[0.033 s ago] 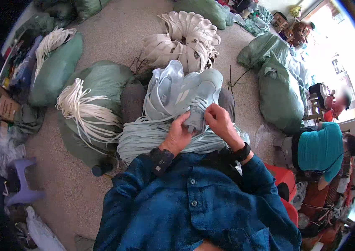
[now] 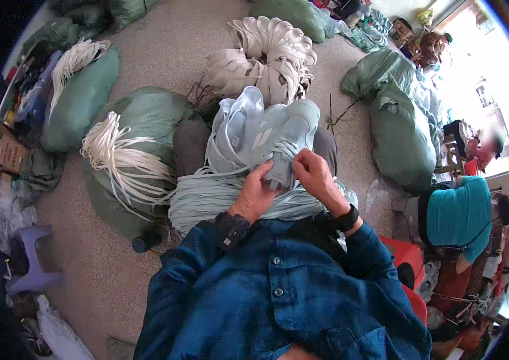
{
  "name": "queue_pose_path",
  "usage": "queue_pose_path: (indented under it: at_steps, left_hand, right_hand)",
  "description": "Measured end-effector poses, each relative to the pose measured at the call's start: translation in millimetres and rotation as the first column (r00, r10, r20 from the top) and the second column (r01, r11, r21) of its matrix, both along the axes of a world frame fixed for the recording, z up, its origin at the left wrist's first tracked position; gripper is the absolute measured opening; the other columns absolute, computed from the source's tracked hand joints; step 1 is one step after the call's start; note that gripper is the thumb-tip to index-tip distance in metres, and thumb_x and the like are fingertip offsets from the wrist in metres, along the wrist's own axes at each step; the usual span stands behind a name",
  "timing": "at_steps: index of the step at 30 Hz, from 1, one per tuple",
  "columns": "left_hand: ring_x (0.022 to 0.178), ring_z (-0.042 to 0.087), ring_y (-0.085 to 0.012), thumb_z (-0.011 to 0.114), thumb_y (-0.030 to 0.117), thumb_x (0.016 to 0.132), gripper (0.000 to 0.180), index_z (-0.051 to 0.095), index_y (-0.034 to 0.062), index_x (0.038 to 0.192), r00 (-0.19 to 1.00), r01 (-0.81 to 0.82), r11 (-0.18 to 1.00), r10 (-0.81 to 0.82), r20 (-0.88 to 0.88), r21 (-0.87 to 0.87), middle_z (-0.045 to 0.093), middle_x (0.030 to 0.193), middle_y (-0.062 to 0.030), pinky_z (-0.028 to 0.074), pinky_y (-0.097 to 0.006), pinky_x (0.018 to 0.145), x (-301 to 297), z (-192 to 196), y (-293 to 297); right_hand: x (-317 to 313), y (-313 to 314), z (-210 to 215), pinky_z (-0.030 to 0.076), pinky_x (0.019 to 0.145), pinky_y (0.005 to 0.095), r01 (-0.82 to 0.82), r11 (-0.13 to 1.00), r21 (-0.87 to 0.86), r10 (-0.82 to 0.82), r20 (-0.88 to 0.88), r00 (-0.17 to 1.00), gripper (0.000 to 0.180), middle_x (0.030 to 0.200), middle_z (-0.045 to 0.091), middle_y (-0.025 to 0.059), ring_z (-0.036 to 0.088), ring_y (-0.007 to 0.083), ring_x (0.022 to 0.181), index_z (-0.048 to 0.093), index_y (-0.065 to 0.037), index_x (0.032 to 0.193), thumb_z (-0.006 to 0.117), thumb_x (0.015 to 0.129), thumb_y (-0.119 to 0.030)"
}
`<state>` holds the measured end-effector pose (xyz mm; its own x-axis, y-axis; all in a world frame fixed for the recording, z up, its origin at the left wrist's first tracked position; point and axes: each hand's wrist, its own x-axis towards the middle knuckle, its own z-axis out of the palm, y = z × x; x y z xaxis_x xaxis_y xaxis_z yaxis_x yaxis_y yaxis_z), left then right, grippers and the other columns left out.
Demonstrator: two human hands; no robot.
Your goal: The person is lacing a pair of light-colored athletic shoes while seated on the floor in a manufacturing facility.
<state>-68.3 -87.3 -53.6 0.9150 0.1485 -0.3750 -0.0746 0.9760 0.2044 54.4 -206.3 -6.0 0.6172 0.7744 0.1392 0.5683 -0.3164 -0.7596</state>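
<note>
A pale grey-blue sneaker rests over my lap with its toe pointing away from me and laces crossing its front. My left hand is closed on the shoe's grey tongue, the thumb lying along the tongue's left edge. Against the shoe's right side, my right hand is closed with the fingertips pinched together; what they hold is hidden. Left of this shoe lie more pale shoe uppers. A thick bundle of pale laces spreads across my lap under both hands.
Ahead on the floor stands a ring of cream shoe uppers. White laces drape over a green sack at left. More green sacks stand at right, near a person in teal. A purple stool stands at far left.
</note>
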Motion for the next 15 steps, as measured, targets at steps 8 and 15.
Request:
queue_pose_path:
  at_steps: [8,15]
  left_hand:
    - [0.11,0.059,-0.0204,0.052,0.028,0.099,0.031,0.06,0.0107,0.124,0.998,0.022,0.982,-0.031,0.049,0.186,0.062,0.121,-0.0053,0.047,-0.043,0.094,-2,-10,-2]
    - [0.108,0.06,-0.0193,0.055,0.023,0.098,0.031,0.059,0.0083,0.125,1.0,-0.007,0.978,0.007,-0.001,0.208,0.062,0.118,-0.0053,0.049,-0.044,0.091,0,-7,-5]
  right_hand:
    - [-10,5,11,0.049,0.061,0.0403,0.029,0.995,0.092,-0.001,-0.294,0.956,0.008,0.073,0.062,0.0168,0.062,0.033,0.064,0.063,-0.001,0.088,0.063,0.089,-0.009]
    - [2,4,9,0.051,0.065,0.0323,-0.051,0.995,0.091,0.031,0.205,0.978,0.008,0.083,0.065,0.014,0.066,0.0226,0.073,0.065,0.001,0.093,0.065,0.084,-0.001]
